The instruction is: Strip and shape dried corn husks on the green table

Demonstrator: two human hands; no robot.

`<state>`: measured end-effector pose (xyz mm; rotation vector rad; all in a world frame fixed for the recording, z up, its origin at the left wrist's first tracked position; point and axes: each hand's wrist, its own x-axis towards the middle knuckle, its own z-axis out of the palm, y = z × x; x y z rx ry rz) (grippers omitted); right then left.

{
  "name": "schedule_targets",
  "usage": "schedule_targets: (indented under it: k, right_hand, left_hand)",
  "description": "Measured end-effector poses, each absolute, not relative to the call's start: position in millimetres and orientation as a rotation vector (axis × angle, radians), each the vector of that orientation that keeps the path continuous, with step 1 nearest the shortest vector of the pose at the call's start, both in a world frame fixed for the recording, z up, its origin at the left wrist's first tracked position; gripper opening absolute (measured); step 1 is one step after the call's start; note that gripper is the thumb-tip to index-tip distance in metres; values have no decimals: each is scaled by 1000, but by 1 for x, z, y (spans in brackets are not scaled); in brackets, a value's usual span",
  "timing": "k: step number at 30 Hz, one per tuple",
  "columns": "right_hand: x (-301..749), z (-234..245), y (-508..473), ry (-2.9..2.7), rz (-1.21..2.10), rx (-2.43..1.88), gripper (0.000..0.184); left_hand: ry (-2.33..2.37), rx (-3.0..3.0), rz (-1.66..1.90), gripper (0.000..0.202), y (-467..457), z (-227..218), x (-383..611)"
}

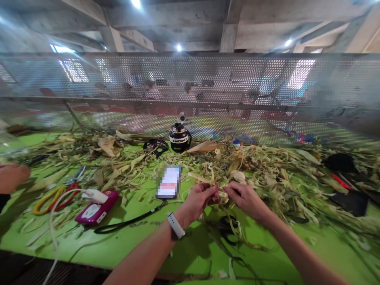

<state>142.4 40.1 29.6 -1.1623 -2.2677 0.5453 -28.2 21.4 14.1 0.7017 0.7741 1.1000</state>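
Note:
My left hand (200,199), with a white watch band (176,226) on its wrist, is closed on a strip of corn husk (212,177) that sticks up above the fingers. Close beside it, my right hand (242,198) pinches at the same small bundle, its thumb and fingertips together. The exact piece between the right fingertips is too small to make out. Below both hands, a black looped object (229,230) lies partly under husk strips. Just behind them is a heap of dry husk (234,160).
A phone (168,182) with a black strap lies left of my hands. Further left are a purple power bank (97,208) with a cable and scissors (57,194). A black jug (179,137) stands before a perforated metal screen (237,91). Another person's hand (13,177) shows at left.

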Motion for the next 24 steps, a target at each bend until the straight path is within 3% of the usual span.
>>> schedule_targets:
  k: [9,15,19,24]
  right_hand:
    - [145,32,42,-2224,540,-1159,33]
    - [139,33,27,-1959,-112,-1050,10]
    - [124,25,15,-2257,293,-1080,17]
    - [116,15,17,-2164,898,-1057,23]
  left_hand:
    - [750,712,1139,30,22,16,-32]
    - [695,855,1273,33,20,11,-26]
    - [712,814,1288,40,18,9,-21]
    - [767,826,1297,36,15,13,-19]
